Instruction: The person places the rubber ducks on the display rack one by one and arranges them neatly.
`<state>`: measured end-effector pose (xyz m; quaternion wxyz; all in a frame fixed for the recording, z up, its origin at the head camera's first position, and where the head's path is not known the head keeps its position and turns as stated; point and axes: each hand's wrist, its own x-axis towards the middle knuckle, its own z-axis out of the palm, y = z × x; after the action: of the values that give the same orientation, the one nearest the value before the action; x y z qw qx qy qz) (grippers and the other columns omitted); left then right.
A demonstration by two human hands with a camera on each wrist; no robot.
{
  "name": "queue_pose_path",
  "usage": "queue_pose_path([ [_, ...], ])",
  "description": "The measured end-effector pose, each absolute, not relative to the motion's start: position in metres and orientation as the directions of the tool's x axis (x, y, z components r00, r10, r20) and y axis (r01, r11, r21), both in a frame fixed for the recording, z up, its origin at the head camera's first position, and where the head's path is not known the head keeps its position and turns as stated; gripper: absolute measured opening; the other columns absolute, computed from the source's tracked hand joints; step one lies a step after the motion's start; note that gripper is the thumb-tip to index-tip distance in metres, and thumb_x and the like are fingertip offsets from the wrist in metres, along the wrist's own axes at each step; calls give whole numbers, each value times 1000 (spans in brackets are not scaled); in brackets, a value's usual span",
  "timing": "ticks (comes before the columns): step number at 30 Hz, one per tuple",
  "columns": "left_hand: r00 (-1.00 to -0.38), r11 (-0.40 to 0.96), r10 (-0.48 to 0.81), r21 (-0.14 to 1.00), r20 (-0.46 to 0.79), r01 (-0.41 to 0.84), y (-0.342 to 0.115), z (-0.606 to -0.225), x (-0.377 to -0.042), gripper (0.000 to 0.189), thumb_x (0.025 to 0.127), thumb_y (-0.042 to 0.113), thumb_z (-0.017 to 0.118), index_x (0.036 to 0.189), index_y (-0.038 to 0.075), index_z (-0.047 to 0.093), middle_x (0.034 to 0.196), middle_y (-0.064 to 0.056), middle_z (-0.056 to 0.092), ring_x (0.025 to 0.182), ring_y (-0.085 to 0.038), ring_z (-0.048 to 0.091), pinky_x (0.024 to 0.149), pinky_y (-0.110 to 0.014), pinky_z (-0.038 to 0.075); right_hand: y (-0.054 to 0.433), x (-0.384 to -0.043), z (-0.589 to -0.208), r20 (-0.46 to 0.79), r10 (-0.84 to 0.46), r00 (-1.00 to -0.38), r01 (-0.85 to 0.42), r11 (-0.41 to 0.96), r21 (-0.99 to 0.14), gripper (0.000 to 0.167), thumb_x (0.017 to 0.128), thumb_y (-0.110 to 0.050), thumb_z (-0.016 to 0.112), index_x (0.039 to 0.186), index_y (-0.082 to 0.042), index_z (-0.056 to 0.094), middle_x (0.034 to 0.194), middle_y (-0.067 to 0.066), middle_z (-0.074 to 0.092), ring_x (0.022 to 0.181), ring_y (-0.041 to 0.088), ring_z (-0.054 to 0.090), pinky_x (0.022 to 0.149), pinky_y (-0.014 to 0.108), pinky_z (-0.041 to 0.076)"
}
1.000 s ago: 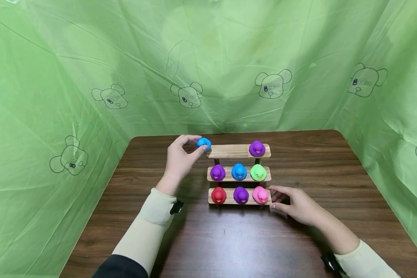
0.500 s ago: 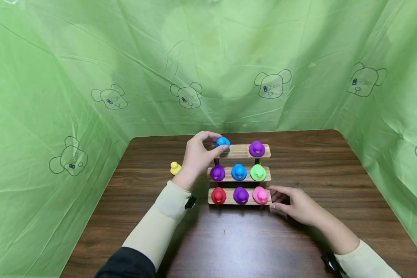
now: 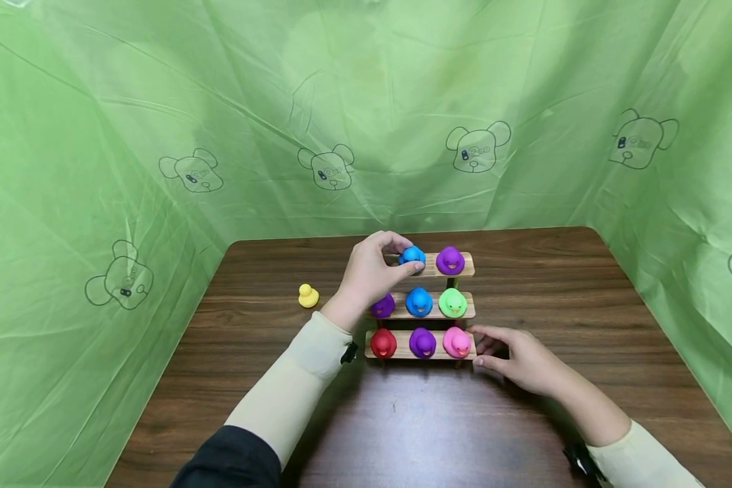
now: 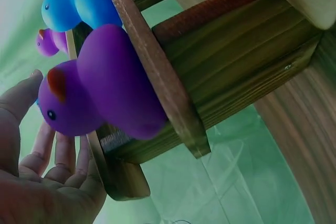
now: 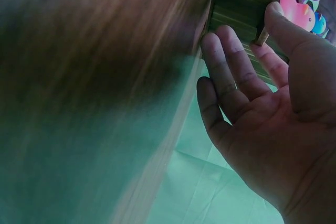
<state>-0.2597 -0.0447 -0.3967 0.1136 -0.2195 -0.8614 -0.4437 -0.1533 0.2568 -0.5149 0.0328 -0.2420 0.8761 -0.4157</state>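
My left hand (image 3: 375, 270) pinches a blue rubber duck (image 3: 413, 255) between thumb and fingers, over the middle of the top tier of a small wooden three-step rack (image 3: 433, 266). A purple duck (image 3: 450, 260) stands at that tier's right end. In the left wrist view a purple duck (image 4: 115, 82) on the middle tier mostly hides the held duck. My right hand (image 3: 521, 359) holds the right end of the bottom tier between thumb and index finger, beside a pink duck (image 3: 457, 343). The right wrist view shows its other fingers (image 5: 239, 61) stretched out beside the rack.
On the middle tier sit purple, blue (image 3: 419, 302) and green (image 3: 453, 303) ducks; red (image 3: 383, 343) and purple (image 3: 423, 343) ones share the bottom tier with the pink. A yellow duck (image 3: 308, 296) stands on the brown table (image 3: 244, 325) at left. Green curtain (image 3: 396, 102) surrounds the table.
My left hand has carried the blue duck rightward from the top tier's left end to its middle, uncovering the yellow duck on the table. My right hand has stayed put.
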Motion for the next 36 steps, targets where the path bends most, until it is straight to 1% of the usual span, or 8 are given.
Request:
queue_pose_path([
  [3, -879, 529, 294, 702, 374, 476, -41, -397, -259, 30, 84, 32, 91, 105, 18, 74, 97, 6, 67, 91, -12, 70, 85, -34, 58, 257, -153, -515, 145, -452, -880, -397, 536, -745, 51, 92, -17, 83, 138, -3, 65, 95, -6, 72, 88, 10, 69, 80, 39, 61],
  [6, -878, 545, 308, 689, 366, 478, -39, -397, -259, 32, 84, 33, 91, 106, 18, 74, 97, 6, 66, 94, -15, 71, 84, -29, 55, 257, -154, -515, 144, -450, -881, -395, 534, -748, 51, 92, -17, 83, 138, -3, 65, 95, -7, 72, 88, 10, 69, 80, 40, 61],
  [9, -875, 550, 314, 681, 368, 484, -39, -396, -258, 32, 84, 32, 92, 107, 17, 74, 97, 5, 66, 94, -18, 71, 82, -28, 53, 257, -154, -515, 146, -449, -881, -395, 532, -749, 51, 92, -17, 83, 138, -4, 65, 95, -8, 72, 88, 10, 70, 80, 40, 61],
  [13, -875, 561, 318, 671, 366, 485, -38, -395, -259, 33, 83, 32, 92, 107, 17, 74, 97, 5, 67, 93, -17, 69, 82, -28, 53, 257, -154, -515, 145, -448, -882, -394, 534, -748, 51, 92, -17, 83, 138, -4, 65, 94, -8, 72, 88, 10, 70, 80, 40, 61],
  [20, -874, 569, 322, 664, 363, 485, -38, -396, -260, 34, 83, 33, 92, 108, 18, 74, 97, 5, 66, 92, -15, 68, 82, -27, 53, 257, -154, -515, 149, -449, -881, -395, 524, -755, 51, 92, -17, 83, 138, -3, 65, 96, -3, 73, 88, 11, 69, 80, 40, 61],
  [28, -872, 569, 322, 661, 368, 489, -38, -396, -260, 35, 83, 33, 92, 108, 18, 74, 97, 5, 67, 92, -14, 68, 83, -27, 53, 257, -154, -515, 149, -445, -883, -394, 530, -751, 51, 92, -18, 83, 138, -5, 65, 95, -4, 73, 89, 10, 69, 80, 40, 61],
  [33, -876, 539, 336, 693, 345, 479, -41, -395, -259, 40, 82, 32, 93, 113, 15, 75, 101, 1, 66, 95, -16, 69, 83, -26, 55, 257, -153, -515, 150, -443, -884, -394, 532, -749, 51, 92, -17, 84, 138, -5, 65, 95, -6, 72, 88, 10, 69, 80, 40, 61],
  [36, -878, 496, 346, 730, 330, 470, -45, -395, -258, 45, 82, 30, 93, 119, 13, 75, 106, -3, 66, 100, -19, 69, 86, -28, 58, 256, -153, -515, 151, -443, -884, -395, 534, -748, 51, 92, -17, 84, 138, -5, 66, 94, -7, 72, 88, 10, 69, 80, 40, 61],
])
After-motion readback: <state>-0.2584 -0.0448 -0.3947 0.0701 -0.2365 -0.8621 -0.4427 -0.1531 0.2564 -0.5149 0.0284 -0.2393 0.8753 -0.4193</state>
